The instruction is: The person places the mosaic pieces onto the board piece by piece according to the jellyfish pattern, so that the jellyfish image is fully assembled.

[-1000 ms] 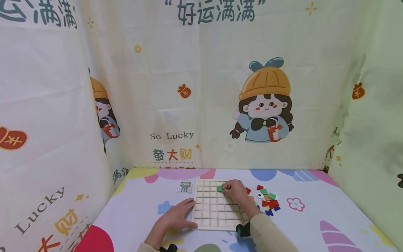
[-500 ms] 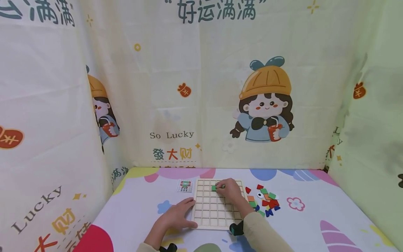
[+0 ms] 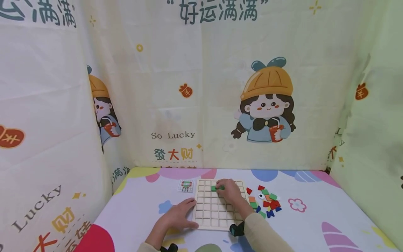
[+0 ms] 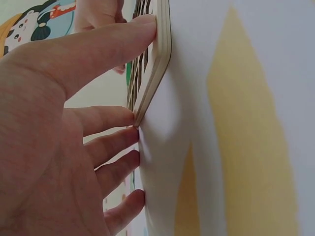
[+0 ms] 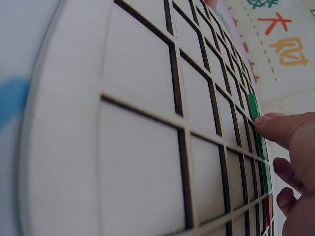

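A square wooden grid board (image 3: 206, 222) lies on the table. My left hand (image 3: 177, 215) rests at its left side; in the left wrist view, the thumb (image 4: 123, 39) lies on the board's rim, and the index fingertip touches the edge. At the board's far rows, my right hand (image 3: 231, 192) pinches a green tile (image 3: 214, 188), and green shows on both sides of the fingers. In the right wrist view a digit touches the green tile (image 5: 253, 105) at the grid, with more green and a red piece (image 5: 268, 211) further along. The fingers hide part of the tile.
Loose red, green, orange and blue pieces (image 3: 273, 203) lie right of the board, with a white round piece (image 3: 261, 196) among them. A small picture card (image 3: 185, 186) lies at the board's upper left. Printed cloth walls surround the table.
My right hand has moved a little to the left with the green tile, then stays nearly still over the same cells. My left hand has kept its place at the board's edge.
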A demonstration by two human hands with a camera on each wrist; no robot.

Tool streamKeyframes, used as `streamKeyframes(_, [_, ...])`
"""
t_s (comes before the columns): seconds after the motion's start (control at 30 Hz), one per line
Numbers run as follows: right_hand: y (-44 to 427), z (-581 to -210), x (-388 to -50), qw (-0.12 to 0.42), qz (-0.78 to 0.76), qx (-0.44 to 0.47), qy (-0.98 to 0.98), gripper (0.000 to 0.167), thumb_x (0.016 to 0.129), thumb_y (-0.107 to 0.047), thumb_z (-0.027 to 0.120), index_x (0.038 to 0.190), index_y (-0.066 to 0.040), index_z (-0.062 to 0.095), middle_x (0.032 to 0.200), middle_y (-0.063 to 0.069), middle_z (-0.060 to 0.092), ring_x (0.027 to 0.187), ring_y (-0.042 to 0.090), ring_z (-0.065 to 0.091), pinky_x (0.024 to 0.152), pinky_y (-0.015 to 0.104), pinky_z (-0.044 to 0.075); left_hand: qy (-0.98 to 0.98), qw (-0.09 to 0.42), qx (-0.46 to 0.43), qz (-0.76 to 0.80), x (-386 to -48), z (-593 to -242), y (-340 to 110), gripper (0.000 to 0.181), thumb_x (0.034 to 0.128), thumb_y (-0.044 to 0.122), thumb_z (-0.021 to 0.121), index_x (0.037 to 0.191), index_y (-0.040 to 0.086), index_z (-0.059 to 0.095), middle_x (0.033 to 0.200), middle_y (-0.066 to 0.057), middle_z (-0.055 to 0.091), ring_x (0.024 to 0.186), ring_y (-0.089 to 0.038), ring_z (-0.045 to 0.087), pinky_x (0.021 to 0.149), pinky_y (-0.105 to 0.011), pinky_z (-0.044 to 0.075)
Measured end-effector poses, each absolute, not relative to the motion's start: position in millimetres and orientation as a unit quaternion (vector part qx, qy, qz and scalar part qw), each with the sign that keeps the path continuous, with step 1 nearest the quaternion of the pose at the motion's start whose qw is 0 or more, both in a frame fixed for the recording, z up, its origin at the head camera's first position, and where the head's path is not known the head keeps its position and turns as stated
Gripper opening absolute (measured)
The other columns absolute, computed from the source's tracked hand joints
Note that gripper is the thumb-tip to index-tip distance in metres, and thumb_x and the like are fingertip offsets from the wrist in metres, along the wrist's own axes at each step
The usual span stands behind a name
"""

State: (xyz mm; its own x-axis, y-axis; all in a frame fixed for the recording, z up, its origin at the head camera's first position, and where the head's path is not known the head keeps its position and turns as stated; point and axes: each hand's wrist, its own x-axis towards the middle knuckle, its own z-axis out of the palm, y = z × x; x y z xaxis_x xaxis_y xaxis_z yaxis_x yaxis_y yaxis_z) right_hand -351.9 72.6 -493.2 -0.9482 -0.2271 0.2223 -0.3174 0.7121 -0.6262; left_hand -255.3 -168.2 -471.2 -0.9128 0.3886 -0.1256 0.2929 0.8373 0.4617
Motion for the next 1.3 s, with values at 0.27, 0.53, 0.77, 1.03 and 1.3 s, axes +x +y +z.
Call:
streamKeyframes(0.27, [96.4,-495.7,-349.8,0.073,0.38,0.15,-0.91,0.017,0.083,-0.009,0.073,0.1,-0.014,0.075,0.118,0.006,0.068,0.12,0.032,0.057,0.101,0.052,0.047,0.953,0.106,0.179,0.22,-253.4,-470.0,-168.1,0.085,0.0758,0.048,0.077,0.145,0.011,0.044,0.155,-0.008,0.037,0.141,-0.036,0.036,0.109,-0.061,0.035])
streamKeyframes(0.53, [115.1,-497.3,-346.8,0.075,0.371,0.115,-0.919,0.019,0.084,-0.01,0.074,0.102,-0.014,0.075,0.117,0.007,0.069,0.116,0.03,0.058,0.096,0.048,0.052,0.953,0.108,0.181,0.219,-253.9,-470.3,-169.0,0.085,0.0758,0.049,0.077,0.145,0.011,0.044,0.155,-0.009,0.037,0.141,-0.036,0.036,0.109,-0.061,0.036])
streamKeyframes(0.77, [119.2,-495.4,-345.8,0.073,0.363,0.109,-0.922,0.018,0.085,-0.01,0.073,0.101,-0.015,0.076,0.115,0.004,0.07,0.112,0.027,0.058,0.095,0.047,0.051,0.951,0.107,0.188,0.22,-254.4,-468.9,-168.6,0.086,0.0761,0.049,0.076,0.145,0.01,0.044,0.155,-0.01,0.037,0.141,-0.036,0.036,0.108,-0.061,0.035])
streamKeyframes(1.03, [124.7,-492.2,-346.3,0.082,0.355,0.129,-0.922,0.017,0.085,-0.007,0.071,0.099,-0.013,0.077,0.113,0.004,0.07,0.107,0.026,0.06,0.09,0.045,0.054,0.951,0.1,0.193,0.219,-254.7,-469.2,-168.7,0.085,0.0766,0.048,0.076,0.145,0.01,0.043,0.155,-0.01,0.037,0.141,-0.037,0.036,0.108,-0.062,0.035])
streamKeyframes(1.3, [129.8,-495.5,-344.3,0.084,0.356,0.106,-0.925,0.016,0.086,-0.008,0.07,0.1,-0.014,0.076,0.116,0.005,0.069,0.107,0.027,0.059,0.087,0.045,0.055,0.952,0.099,0.193,0.218,-254.0,-468.5,-168.9,0.085,0.0764,0.048,0.076,0.145,0.01,0.044,0.155,-0.009,0.037,0.141,-0.037,0.037,0.108,-0.062,0.035])
